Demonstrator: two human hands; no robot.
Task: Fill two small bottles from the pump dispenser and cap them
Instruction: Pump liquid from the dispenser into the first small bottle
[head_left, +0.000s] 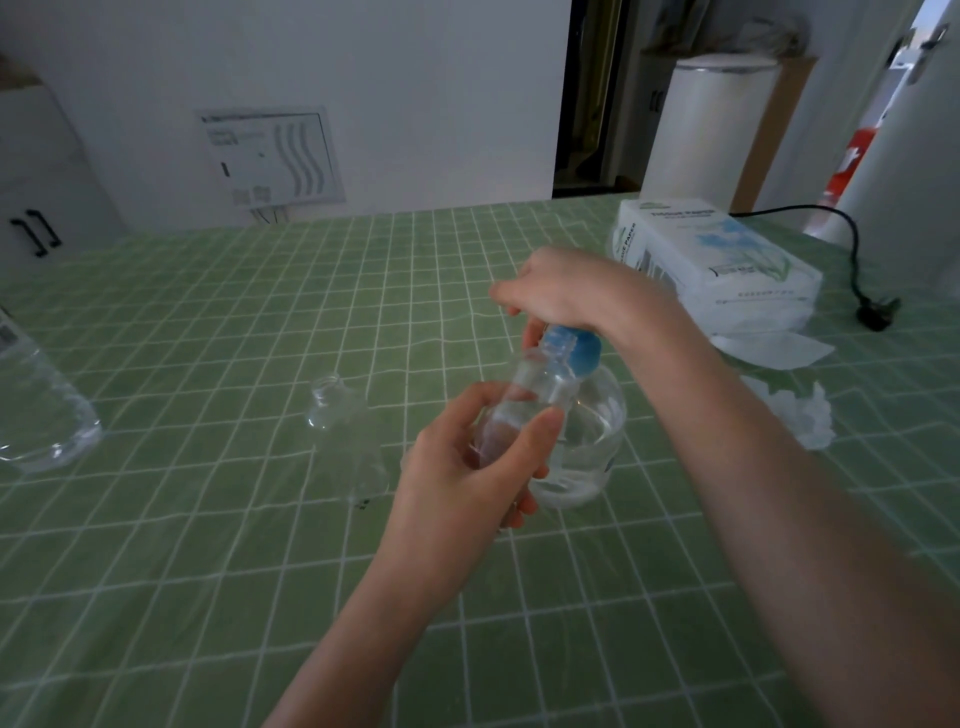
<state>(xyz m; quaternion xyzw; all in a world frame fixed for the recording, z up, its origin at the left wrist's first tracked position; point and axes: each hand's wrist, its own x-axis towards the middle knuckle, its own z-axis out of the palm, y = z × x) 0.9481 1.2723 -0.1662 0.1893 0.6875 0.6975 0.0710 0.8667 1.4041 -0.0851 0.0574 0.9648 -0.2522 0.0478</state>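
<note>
Fingers of left hand (467, 467) grip small bottle (524, 410); right hand (566, 296) clasps pump dispenser (576, 415).

A clear pump dispenser (582, 441) with a blue top stands upright, part full. One clear uncapped small bottle (530, 400) tilts against its front; a second empty bottle (343, 436) stands left of it.

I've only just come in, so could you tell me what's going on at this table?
A person is filling a small clear bottle from a pump dispenser with a blue pump head. The left hand holds the bottle's neck up by the pump head, while the right hand rests on top of the pump. A second small bottle stands uncapped on the green checked tablecloth, to the left. A pack of tissue paper lies at the back right.
</note>
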